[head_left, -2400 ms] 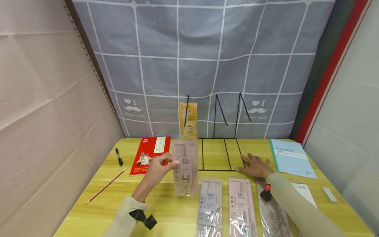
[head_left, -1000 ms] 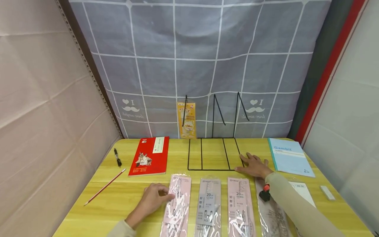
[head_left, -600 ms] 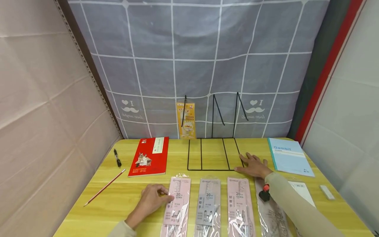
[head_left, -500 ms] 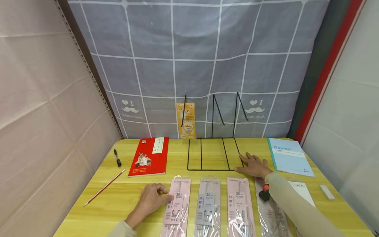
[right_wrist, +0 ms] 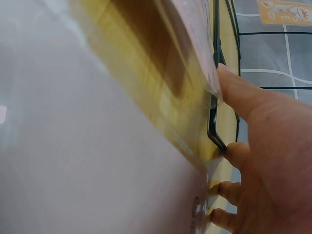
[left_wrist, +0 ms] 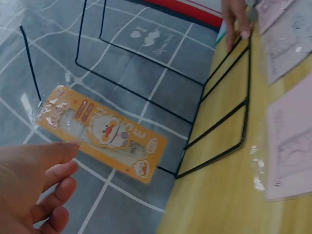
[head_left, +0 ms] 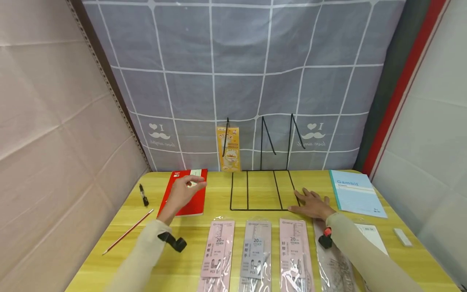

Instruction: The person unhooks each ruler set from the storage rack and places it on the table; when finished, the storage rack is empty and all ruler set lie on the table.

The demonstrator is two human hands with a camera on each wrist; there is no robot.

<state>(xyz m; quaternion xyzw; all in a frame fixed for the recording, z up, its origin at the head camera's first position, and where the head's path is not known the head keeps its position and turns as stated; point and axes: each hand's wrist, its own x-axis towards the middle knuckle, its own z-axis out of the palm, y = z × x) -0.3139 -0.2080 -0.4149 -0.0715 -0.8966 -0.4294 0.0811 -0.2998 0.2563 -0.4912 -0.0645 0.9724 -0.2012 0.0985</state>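
A black wire rack (head_left: 259,209) with upright hooks stands at the back of the table. On its left hook hangs an orange cartoon-printed blister pack (head_left: 232,159). My left hand (head_left: 180,192) hovers over the red book (head_left: 197,204), thumb and index finger bent towards each other with nothing between them. In the left wrist view, its thumb is close to the orange pack. My right hand (head_left: 313,204) rests with spread fingers on the rack's right end. In front lie a pink ruler set (head_left: 217,251), a grey ruler set (head_left: 257,249) and another pink ruler set (head_left: 293,247).
Under the right forearm lies another plastic sleeve (head_left: 330,255), partly hidden, beside a white card (head_left: 372,235). A blue notebook (head_left: 359,194) and a white eraser (head_left: 403,237) are on the right. A pen (head_left: 144,195) and a pencil (head_left: 127,232) lie left.
My left hand first held up the pink ruler set, then laid it at the row's left end. It has since let go and risen forward over the red book. The right hand stays put.
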